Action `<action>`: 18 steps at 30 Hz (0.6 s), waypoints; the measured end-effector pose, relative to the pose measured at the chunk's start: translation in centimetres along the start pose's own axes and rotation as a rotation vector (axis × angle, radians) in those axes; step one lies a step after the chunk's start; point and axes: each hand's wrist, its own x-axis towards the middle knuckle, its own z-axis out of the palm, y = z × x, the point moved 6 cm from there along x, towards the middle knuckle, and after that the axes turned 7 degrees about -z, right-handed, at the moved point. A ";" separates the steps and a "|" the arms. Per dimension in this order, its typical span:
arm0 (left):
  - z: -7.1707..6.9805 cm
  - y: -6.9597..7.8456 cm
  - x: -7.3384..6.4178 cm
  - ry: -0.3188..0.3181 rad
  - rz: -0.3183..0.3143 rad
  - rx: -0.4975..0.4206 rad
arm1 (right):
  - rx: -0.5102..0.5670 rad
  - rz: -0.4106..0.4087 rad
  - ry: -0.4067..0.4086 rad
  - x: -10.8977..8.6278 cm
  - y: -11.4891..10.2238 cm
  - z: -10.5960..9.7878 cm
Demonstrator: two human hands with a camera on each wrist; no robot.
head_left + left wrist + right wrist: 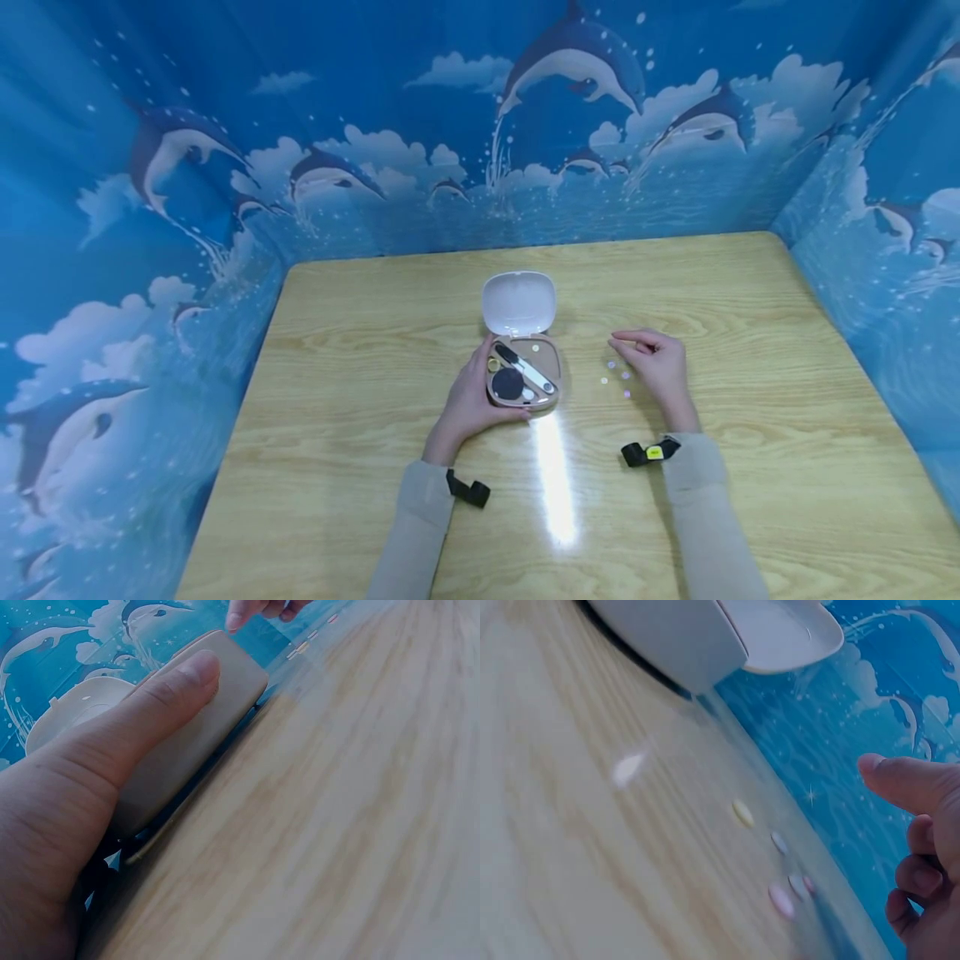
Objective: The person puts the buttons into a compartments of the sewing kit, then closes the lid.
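Observation:
My left hand (471, 392) grips a beige case (551, 406) from its left side, with the thumb along the near wall and the fingers at the far left. The case lies open, its white lid (519, 303) tipped back. Inside are a white-and-black slim tool (534, 375), a black round piece (507, 383), a gold ring-like piece (492, 364) and a small pale disc (536, 348). To the right my right hand (660, 363) hovers above small button-like discs (626, 376), thumb and index tips slightly apart, other fingers curled. Nothing shows between those tips.
Several small discs in yellow, white and pink (781, 900) lie scattered on the wooden table (337, 417) right of the case. A blue curtain (420, 108) printed with dolphins stands around the table's back and sides.

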 end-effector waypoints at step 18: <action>0.0 0.0 -0.1 -0.003 -0.009 -0.011 | -0.053 0.009 0.061 -0.6 3.4 -2.9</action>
